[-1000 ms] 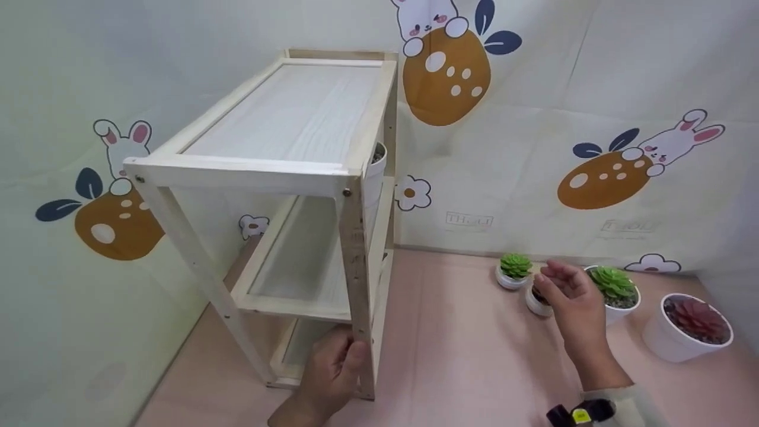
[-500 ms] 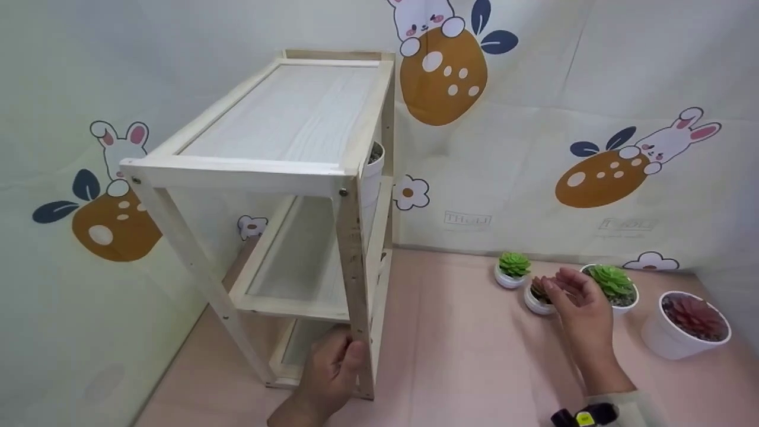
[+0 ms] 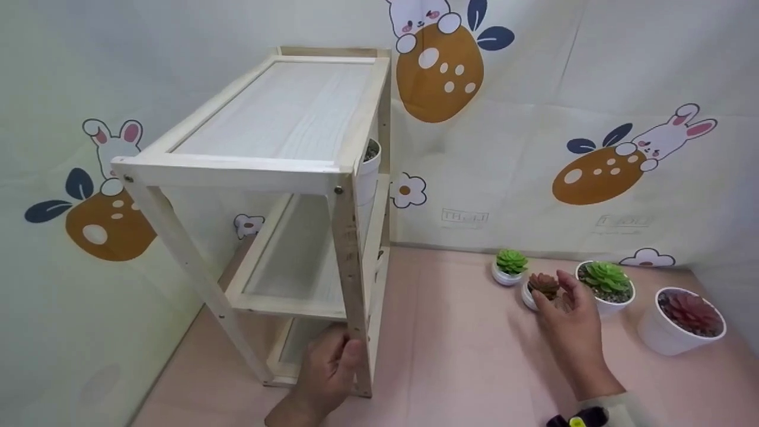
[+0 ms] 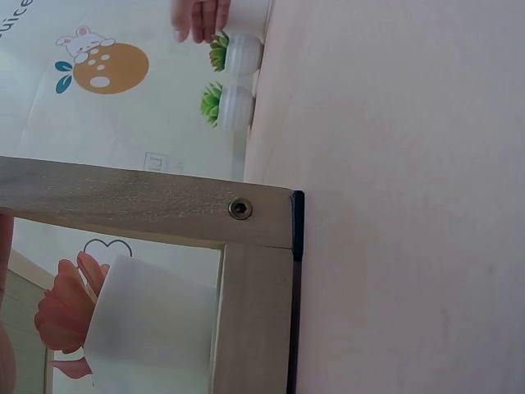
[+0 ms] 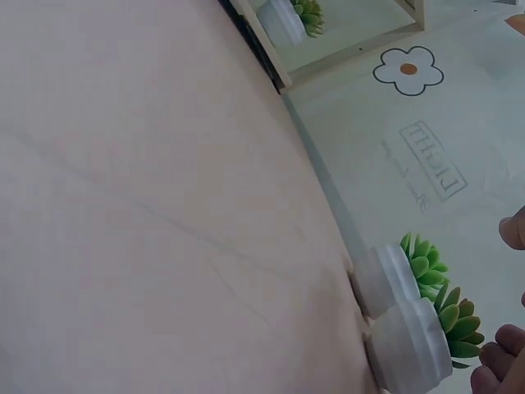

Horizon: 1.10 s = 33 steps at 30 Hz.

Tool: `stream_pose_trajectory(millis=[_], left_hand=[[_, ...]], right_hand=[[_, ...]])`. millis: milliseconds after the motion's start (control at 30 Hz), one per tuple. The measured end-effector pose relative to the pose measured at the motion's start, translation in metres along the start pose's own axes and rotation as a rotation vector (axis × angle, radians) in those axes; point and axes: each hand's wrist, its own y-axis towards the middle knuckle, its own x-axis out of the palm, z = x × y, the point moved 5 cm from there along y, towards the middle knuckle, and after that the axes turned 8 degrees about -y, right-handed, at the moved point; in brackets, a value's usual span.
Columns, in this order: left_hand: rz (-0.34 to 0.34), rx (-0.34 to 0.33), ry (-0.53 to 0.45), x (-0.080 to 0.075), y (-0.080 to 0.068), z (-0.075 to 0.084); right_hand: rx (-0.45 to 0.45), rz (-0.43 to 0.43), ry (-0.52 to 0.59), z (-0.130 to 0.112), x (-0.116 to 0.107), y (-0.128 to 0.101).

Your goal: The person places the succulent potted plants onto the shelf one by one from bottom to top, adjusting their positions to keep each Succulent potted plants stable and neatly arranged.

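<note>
My left hand (image 3: 325,370) grips the near right leg (image 3: 350,279) of a pale three-tier wooden shelf (image 3: 231,176), low down. My right hand (image 3: 572,326) hovers by a small reddish-brown succulent (image 3: 542,284) in a ribbed white pot (image 5: 408,349). Its thumb and fingers are parted and bent over the plant's near right side. In the right wrist view the fingertips (image 5: 492,361) are beside the leaves; whether they touch is unclear. A small green succulent (image 3: 511,261) stands just behind, to the left.
Right of that hand stand a larger green succulent (image 3: 606,281) and a dark red one (image 3: 691,314) in white pots. The shelf's middle tier bears a white pot (image 3: 369,178); its bottom tier holds a pink succulent (image 4: 66,308). A rabbit-printed cloth (image 3: 474,154) hangs behind the pink tabletop (image 3: 450,332).
My right hand has moved slightly left and down toward the reddish-brown succulent, with thumb and fingers now wider apart. The left hand keeps its grip. The head view has shifted a little.
</note>
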Motion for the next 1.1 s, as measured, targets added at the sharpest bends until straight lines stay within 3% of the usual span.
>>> stream_pose_trajectory(millis=[333,667,1100], left_hand=[[-0.004,-0.049,-0.025,0.001,-0.001,0.000],[-0.012,-0.084,-0.007,0.001,-0.001,-0.001],[-0.016,-0.044,0.018,0.000,0.000,0.001]], right_hand=[[-0.021,-0.021,-0.078,0.007,0.008,0.000],[0.013,-0.090,-0.037,0.014,0.015,0.007],[0.067,-0.113,-0.078,0.027,0.015,0.014]])
